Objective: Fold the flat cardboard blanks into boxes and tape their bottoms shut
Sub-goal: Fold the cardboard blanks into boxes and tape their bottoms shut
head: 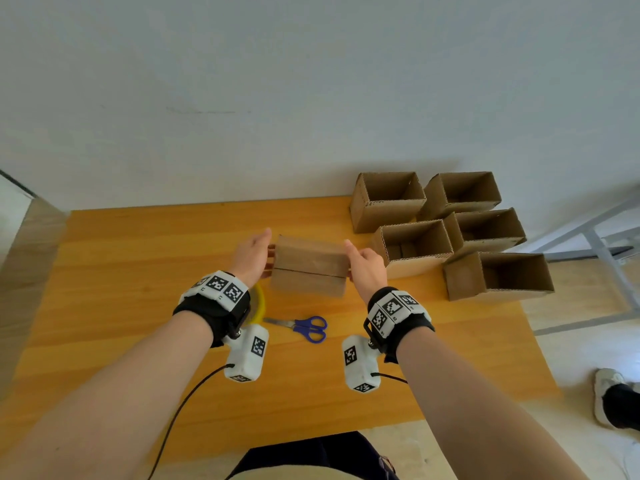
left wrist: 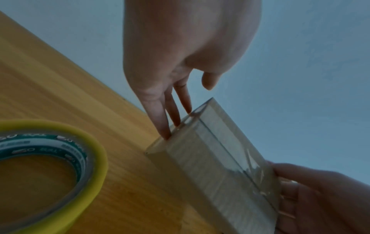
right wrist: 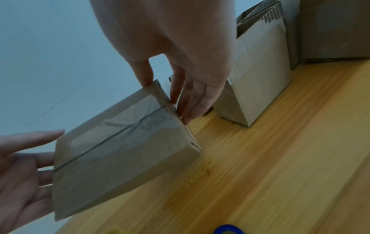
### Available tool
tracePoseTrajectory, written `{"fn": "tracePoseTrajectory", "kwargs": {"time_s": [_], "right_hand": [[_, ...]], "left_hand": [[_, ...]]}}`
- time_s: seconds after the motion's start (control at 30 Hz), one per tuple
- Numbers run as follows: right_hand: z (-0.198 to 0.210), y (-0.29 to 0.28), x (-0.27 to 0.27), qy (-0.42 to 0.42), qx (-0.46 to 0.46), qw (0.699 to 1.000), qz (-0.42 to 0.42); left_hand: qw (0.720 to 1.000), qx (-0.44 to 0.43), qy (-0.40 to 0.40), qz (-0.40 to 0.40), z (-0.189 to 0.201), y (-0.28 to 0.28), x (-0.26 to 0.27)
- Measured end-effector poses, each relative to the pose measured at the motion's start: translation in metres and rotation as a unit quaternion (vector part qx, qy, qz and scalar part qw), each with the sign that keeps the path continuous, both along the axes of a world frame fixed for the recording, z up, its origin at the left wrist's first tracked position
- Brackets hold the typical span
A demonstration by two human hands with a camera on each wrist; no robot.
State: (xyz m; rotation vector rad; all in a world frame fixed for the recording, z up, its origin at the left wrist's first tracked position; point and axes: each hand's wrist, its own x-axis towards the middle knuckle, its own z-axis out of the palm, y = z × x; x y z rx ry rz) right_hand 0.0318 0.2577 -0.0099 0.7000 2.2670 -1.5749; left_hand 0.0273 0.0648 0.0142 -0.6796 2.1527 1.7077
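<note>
I hold the taped cardboard box (head: pixel 309 266) bottom-up near the middle of the wooden surface (head: pixel 138 258), my left hand (head: pixel 251 258) pressing straight fingers (left wrist: pixel 160 120) flat against its left end and my right hand (head: pixel 367 268) pressing straight fingers (right wrist: pixel 188 101) against its right end. Five open finished boxes (head: pixel 389 202) crowd the surface's far right corner, while a yellow tape roll (left wrist: pixel 60 166) and blue-handled scissors (head: pixel 304 327) lie towards the near edge.
</note>
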Motion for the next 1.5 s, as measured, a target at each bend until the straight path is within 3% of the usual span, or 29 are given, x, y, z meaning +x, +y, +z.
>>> {"fn": "tracePoseTrajectory", "kwargs": {"time_s": [0.2,0.4,0.5,0.67,0.77,1.03,1.3,1.5], "right_hand": [[0.01,0.006,0.003,-0.007,-0.064,0.998,0.013],[0.012,0.007,0.0,0.023,-0.058,0.997,0.053],[0.012,0.004,-0.005,0.013,-0.102,0.994,0.033],[0.015,-0.004,-0.021,-0.012,-0.17,0.985,0.007],[0.009,-0.009,-0.034,-0.011,-0.155,0.988,0.009],[0.002,-0.016,-0.066,0.013,-0.088,0.995,0.039],[0.002,-0.018,-0.084,0.0,-0.052,0.997,0.055],[0.004,-0.018,-0.088,-0.037,-0.032,0.996,0.075]], "left_hand": [[0.999,-0.004,0.01,-0.031,0.022,0.0,0.0],[1.0,0.022,0.017,0.003,0.019,-0.004,-0.008],[0.997,0.053,0.001,0.053,0.015,-0.009,-0.013],[0.996,0.071,0.0,0.062,0.013,-0.007,-0.025],[0.992,0.099,-0.013,0.072,0.009,-0.007,-0.034],[0.996,0.06,-0.027,0.068,-0.013,-0.01,-0.059],[0.991,0.116,-0.022,0.069,-0.026,-0.007,-0.075],[0.998,0.064,-0.009,0.025,-0.027,0.0,-0.078]]}}
